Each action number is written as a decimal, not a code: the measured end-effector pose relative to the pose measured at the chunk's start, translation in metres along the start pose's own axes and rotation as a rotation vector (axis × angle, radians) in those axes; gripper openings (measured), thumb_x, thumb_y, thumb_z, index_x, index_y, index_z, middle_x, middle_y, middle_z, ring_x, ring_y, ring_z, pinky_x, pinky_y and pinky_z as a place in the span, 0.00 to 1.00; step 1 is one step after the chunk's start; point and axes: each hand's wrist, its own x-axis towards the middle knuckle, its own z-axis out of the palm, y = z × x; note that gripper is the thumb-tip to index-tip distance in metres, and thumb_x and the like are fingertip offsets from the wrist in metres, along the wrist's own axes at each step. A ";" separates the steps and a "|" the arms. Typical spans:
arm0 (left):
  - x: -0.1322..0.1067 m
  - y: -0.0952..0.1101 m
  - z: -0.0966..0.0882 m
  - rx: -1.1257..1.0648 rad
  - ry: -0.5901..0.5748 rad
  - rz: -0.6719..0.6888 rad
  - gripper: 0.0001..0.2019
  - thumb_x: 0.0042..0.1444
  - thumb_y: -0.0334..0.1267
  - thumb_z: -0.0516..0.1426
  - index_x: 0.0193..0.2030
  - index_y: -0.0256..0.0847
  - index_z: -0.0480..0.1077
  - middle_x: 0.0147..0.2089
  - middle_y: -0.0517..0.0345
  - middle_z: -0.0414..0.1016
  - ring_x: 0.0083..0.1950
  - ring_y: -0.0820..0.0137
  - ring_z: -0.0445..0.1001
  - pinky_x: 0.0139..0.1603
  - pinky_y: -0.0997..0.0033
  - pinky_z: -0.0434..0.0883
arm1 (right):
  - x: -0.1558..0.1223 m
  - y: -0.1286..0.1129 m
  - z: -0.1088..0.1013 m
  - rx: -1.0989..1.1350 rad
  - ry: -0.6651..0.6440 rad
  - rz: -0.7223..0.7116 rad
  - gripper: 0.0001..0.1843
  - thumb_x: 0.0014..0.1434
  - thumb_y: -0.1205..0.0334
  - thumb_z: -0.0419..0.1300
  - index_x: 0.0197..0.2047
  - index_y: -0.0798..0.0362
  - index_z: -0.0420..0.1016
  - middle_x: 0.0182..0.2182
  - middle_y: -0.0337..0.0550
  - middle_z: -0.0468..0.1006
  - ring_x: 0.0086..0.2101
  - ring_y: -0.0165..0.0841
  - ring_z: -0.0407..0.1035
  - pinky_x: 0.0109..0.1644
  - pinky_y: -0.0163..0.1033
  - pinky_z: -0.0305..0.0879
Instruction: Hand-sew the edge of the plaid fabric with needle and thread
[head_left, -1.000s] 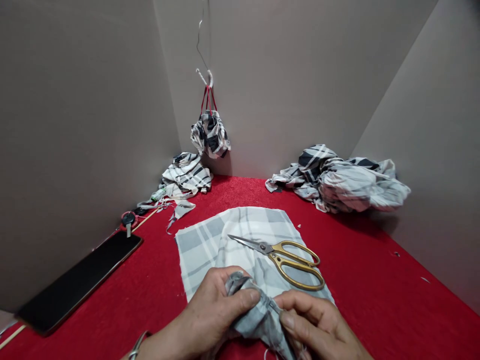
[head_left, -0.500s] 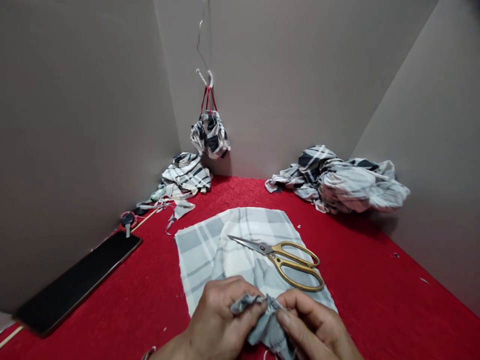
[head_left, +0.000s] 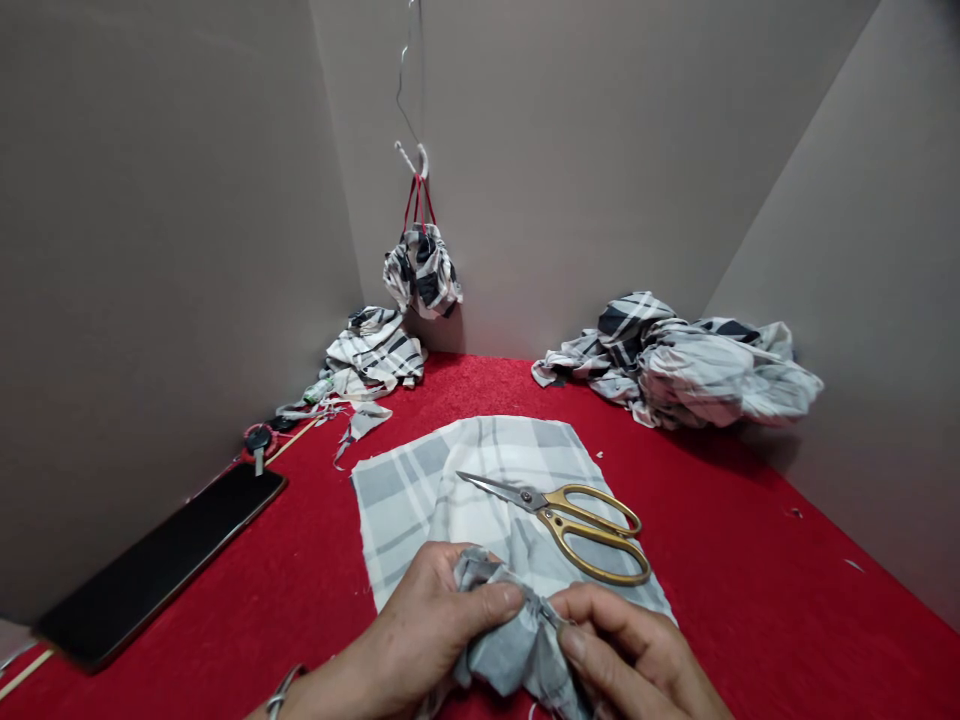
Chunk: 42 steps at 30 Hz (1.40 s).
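Near the front edge of the red-covered desk (head_left: 757, 580), the person's left hand (head_left: 431, 625) and right hand (head_left: 630, 640) sit close together, both pinching a gathered grey cloth (head_left: 501, 660) between thumb and fingers, probably so its puckers cannot slip. Beyond them the scissors (head_left: 527, 497) rest on a flat plaid cloth (head_left: 401, 490), seemingly for easy reach, while a phone (head_left: 161, 565) lies along the left edge, apparently out of the way.
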 end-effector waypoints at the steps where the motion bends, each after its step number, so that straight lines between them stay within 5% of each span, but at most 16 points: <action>1: 0.000 0.000 -0.001 0.003 -0.014 -0.001 0.12 0.48 0.38 0.58 0.21 0.37 0.60 0.19 0.67 0.54 0.21 0.79 0.51 0.21 0.77 0.49 | 0.000 0.000 0.000 0.018 -0.008 0.010 0.25 0.56 0.40 0.55 0.38 0.56 0.70 0.19 0.31 0.58 0.16 0.21 0.46 0.16 0.28 0.41; 8: 0.000 0.005 0.002 -0.062 -0.020 -0.035 0.10 0.47 0.38 0.57 0.21 0.37 0.62 0.17 0.66 0.57 0.19 0.79 0.52 0.20 0.77 0.51 | -0.002 -0.003 -0.001 0.104 -0.063 0.043 0.26 0.55 0.40 0.56 0.40 0.57 0.71 0.14 0.27 0.53 0.13 0.19 0.43 0.15 0.28 0.38; 18: 0.000 0.005 0.002 -0.078 0.017 -0.072 0.09 0.45 0.37 0.57 0.20 0.36 0.63 0.17 0.66 0.56 0.18 0.80 0.52 0.18 0.78 0.51 | 0.000 -0.001 0.001 0.149 -0.076 0.007 0.23 0.55 0.42 0.58 0.37 0.56 0.70 0.17 0.29 0.57 0.14 0.19 0.45 0.16 0.27 0.40; 36: 0.004 -0.001 0.003 -0.272 -0.130 -0.214 0.06 0.36 0.32 0.61 0.21 0.31 0.68 0.19 0.59 0.66 0.19 0.78 0.61 0.22 0.79 0.59 | 0.000 -0.001 0.004 0.388 -0.079 0.057 0.16 0.51 0.52 0.65 0.29 0.58 0.71 0.14 0.31 0.62 0.15 0.20 0.52 0.17 0.25 0.46; 42: 0.000 0.004 0.004 -0.197 0.009 -0.101 0.08 0.40 0.34 0.62 0.24 0.35 0.65 0.18 0.65 0.62 0.19 0.79 0.58 0.20 0.79 0.57 | 0.003 -0.001 -0.001 0.394 -0.085 0.048 0.17 0.53 0.51 0.64 0.32 0.58 0.72 0.14 0.29 0.61 0.13 0.18 0.49 0.16 0.24 0.46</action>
